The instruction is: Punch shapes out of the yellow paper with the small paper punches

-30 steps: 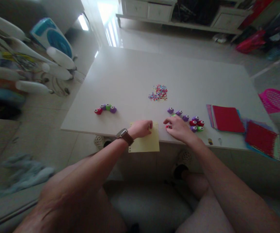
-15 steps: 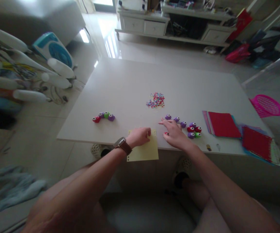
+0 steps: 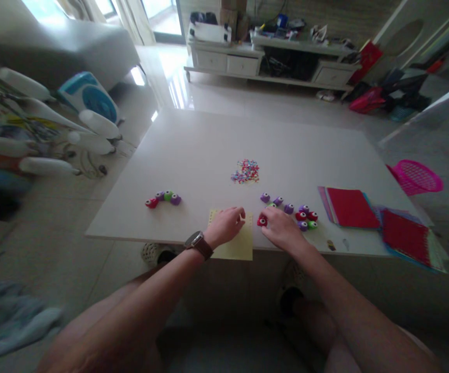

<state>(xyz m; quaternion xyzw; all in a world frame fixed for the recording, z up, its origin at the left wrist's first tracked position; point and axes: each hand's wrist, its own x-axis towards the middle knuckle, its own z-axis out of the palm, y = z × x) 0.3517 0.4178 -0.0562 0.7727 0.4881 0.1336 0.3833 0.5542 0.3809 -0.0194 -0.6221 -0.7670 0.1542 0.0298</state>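
Left hand (image 3: 226, 226) closed, pinning the yellow sheet (image 3: 237, 247) at the near surface (image 3: 209, 150) edge so it stays put; right hand (image 3: 281, 228) grips a red punch (image 3: 262, 221) beside it.

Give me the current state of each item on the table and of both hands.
Left hand: closed, pinning the pale yellow paper sheet.
Pale yellow paper sheet: flat, overhanging the table's near edge.
Right hand: holding the small red craft punch.
Small red craft punch: gripped, on the table.
Colourful confetti pile: loose heap.
Red paper stack: flat.
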